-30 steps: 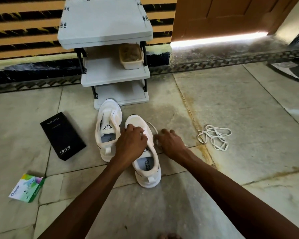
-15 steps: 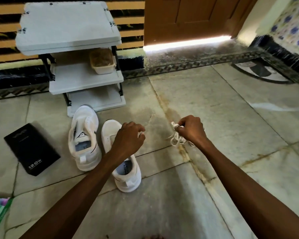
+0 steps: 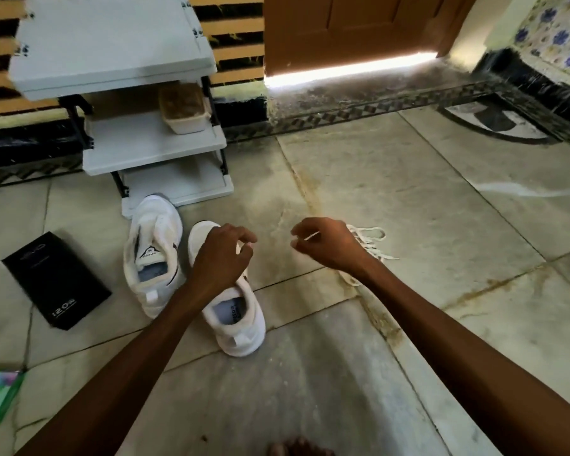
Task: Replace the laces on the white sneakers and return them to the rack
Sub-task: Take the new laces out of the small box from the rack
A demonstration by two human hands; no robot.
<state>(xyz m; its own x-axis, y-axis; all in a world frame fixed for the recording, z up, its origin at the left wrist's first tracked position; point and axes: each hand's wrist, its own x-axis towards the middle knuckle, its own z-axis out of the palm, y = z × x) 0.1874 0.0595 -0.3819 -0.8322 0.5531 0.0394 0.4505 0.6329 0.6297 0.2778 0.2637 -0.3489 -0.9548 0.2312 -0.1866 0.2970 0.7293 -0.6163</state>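
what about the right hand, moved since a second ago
Yes, the right hand moved right, from beside the sneaker to over the stained floor seam.

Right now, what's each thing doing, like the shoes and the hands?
Lace, bunched on floor.
Left hand, fingers curled, grip unclear.
Right hand, pinching a lace tip.
Far sneaker, upright, unlaced.
Near sneaker, upright, toe under left hand.
Rack, standing, no sneakers on it.
Door, shut.

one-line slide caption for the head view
Left hand over the nearer white fabric sneaker, right hand pinching a white lace, grey plastic shoe rack behind.
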